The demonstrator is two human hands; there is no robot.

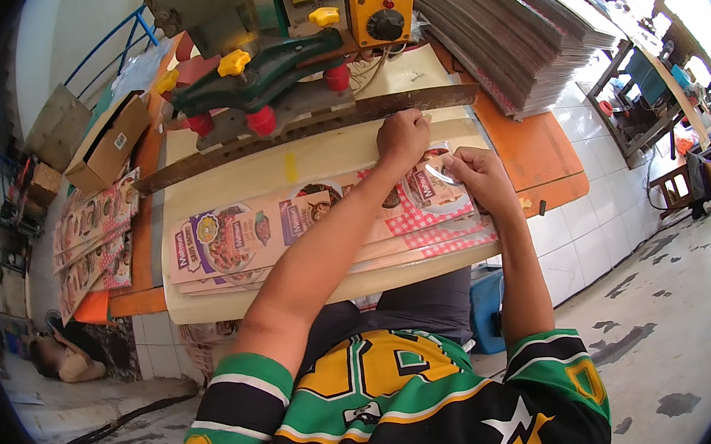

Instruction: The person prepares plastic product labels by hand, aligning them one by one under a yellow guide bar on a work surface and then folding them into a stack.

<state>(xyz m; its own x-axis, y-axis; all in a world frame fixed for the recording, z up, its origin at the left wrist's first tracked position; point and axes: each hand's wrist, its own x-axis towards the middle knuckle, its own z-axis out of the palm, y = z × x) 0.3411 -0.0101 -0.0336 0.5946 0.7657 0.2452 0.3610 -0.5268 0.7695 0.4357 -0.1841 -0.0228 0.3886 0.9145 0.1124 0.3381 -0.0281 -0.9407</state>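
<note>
A stack of long printed sheets (260, 257), pinkish with food pictures and a red check pattern, lies slanted across a cream board (248, 177) in front of me. My left hand (403, 144) is closed in a fist at the sheets' far side, close to the long metal bar (295, 141); what its fingers hold, if anything, is hidden. At the right end of the stack, my right hand (486, 180) is closed, with thumb and fingers pinching the top printed sheet near a shiny, glossy patch. My left forearm crosses over the middle of the stack and hides part of it.
Above the bar stands a machine with a dark green clamp arm (257, 84), yellow knobs and red feet. A yellow control box (379, 14) with a black dial sits beside it. Tall stacked sheets (501, 43) rise behind right. At left are a cardboard box (108, 143) and more prints (96, 235); another person (77, 356) is low down.
</note>
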